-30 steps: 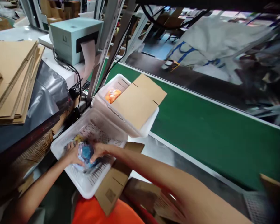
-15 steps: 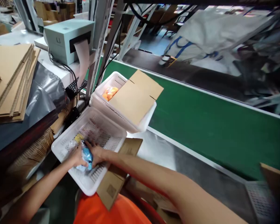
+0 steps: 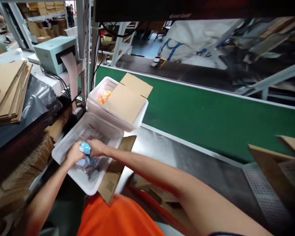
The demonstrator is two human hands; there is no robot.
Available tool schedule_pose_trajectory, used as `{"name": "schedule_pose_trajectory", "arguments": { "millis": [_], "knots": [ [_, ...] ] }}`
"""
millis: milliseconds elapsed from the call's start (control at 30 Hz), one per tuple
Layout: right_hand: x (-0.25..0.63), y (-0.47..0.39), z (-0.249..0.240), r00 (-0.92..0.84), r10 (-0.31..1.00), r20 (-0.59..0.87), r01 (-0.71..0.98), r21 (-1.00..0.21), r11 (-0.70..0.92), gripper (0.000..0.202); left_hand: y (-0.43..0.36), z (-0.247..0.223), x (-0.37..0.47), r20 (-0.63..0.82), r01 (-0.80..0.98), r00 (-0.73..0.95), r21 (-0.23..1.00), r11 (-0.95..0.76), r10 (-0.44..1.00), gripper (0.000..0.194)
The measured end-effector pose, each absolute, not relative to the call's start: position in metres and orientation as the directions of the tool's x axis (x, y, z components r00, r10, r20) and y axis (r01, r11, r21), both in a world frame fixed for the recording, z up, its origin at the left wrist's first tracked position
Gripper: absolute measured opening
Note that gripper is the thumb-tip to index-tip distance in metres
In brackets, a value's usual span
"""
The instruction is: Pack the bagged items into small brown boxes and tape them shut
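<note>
Both my hands are inside the near white plastic basket (image 3: 66,144). A shiny blue packet (image 3: 85,148) shows between them, with a paler blue wrapped part below it. My left hand (image 3: 74,153) is closed on the packet's left side. On its right, my right hand (image 3: 95,147) bends its fingers against the packet; the fingertips are partly hidden. Clear and dark plastic-wrapped items (image 3: 90,172) lie in the basket under my hands, too blurred to name.
Behind stands a stack of white baskets (image 3: 105,108) holding orange packets (image 3: 104,97) and a flat cardboard piece (image 3: 125,101). A green conveyor belt (image 3: 199,111) runs beyond. At left are a label printer (image 3: 51,54) and cardboard sheets (image 3: 7,88). More cardboard (image 3: 110,177) sits beside the near basket.
The view has swung to the right, so the baskets and printer sit further left. My hands have shifted on the blue packet, which now stands more upright between them.
</note>
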State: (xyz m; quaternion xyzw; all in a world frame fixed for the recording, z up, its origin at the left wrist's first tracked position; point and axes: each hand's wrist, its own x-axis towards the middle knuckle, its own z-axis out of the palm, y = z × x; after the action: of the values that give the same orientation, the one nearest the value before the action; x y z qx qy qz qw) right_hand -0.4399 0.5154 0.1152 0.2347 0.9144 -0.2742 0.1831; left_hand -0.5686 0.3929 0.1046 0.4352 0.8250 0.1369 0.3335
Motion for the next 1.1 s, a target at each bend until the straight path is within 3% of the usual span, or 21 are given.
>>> {"name": "schedule_pose_trajectory", "arguments": {
  "millis": [200,333,433,533,600,667,800,867,967,1100],
  "knots": [
    [-0.378,0.514,0.230,-0.858,0.513,-0.022,0.482,-0.380,0.789,0.054,0.396,0.246,-0.514,0.017,0.890,-0.388,0.269,0.369,0.922,0.041],
    [-0.261,0.482,0.282,-0.714,0.673,0.192,0.585,-0.365,0.724,0.047,0.390,0.308,-0.415,0.146,0.968,-0.212,0.167,0.188,0.966,0.042],
    [-0.166,0.447,0.262,-0.540,0.785,0.304,0.660,-0.426,0.619,0.050,0.389,0.308,-0.331,0.126,0.992,-0.022,0.126,0.006,0.992,0.049],
    [-0.091,0.413,0.195,-0.316,0.869,0.380,0.705,-0.519,0.484,0.061,0.392,0.266,-0.259,0.052,0.978,0.182,0.095,-0.186,0.982,0.059],
    [-0.061,0.395,0.145,-0.178,0.933,0.311,0.729,-0.595,0.338,0.068,0.396,0.226,-0.228,-0.026,0.942,0.323,0.100,-0.319,0.946,0.066],
    [-0.045,0.380,0.106,-0.126,0.985,0.114,0.747,-0.643,0.170,0.082,0.400,0.189,-0.216,-0.143,0.897,0.433,0.165,-0.410,0.890,0.080],
    [-0.037,0.368,0.084,-0.193,0.952,-0.235,0.766,-0.643,-0.003,0.108,0.415,0.151,-0.222,-0.437,0.882,0.447,0.364,-0.301,0.780,0.126],
    [-0.032,0.373,0.090,-0.189,0.945,-0.266,0.776,-0.630,-0.022,0.100,0.426,0.146,-0.225,-0.491,0.891,0.399,0.408,-0.200,0.774,0.126],
    [-0.021,0.385,0.095,-0.215,0.957,-0.194,0.767,-0.640,0.043,0.069,0.437,0.142,-0.220,-0.501,0.899,0.325,0.427,-0.097,0.802,0.118],
    [-0.008,0.393,0.084,-0.359,0.920,-0.158,0.792,-0.573,0.210,0.049,0.424,0.147,-0.212,-0.437,0.868,0.404,0.461,-0.186,0.803,0.104]
  ]
}}
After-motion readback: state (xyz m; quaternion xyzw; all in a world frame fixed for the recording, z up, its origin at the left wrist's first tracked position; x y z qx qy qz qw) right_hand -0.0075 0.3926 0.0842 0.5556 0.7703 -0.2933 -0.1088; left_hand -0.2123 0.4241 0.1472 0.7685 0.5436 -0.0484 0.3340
